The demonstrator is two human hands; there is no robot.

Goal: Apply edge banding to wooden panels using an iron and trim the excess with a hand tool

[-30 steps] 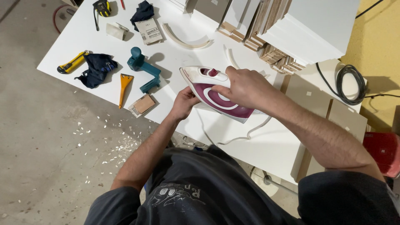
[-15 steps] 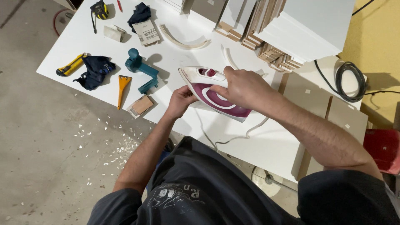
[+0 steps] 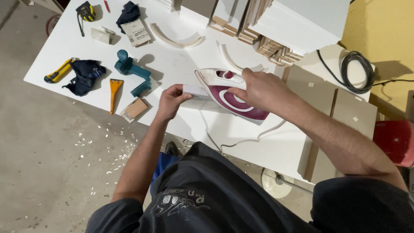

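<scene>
My right hand (image 3: 258,88) grips the handle of a white and purple clothes iron (image 3: 233,101) that lies tilted on the white table (image 3: 181,64). The iron's tip points left. My left hand (image 3: 170,101) pinches a thin white strip (image 3: 196,91) right at the iron's tip, holding it against a white panel edge. The iron's white cord (image 3: 241,140) trails off the near table edge.
On the table's left lie a teal tool (image 3: 129,71), an orange scraper (image 3: 114,90), a sanding block (image 3: 134,109), a yellow utility knife (image 3: 58,71) and dark cloth (image 3: 84,75). Curved white pieces (image 3: 177,41), stacked white panels (image 3: 280,30) and a coiled black cable (image 3: 355,71) sit behind.
The iron has shifted slightly left along the panel with my right hand. My left hand has opened its pinch onto the white strip at the iron's tip.
</scene>
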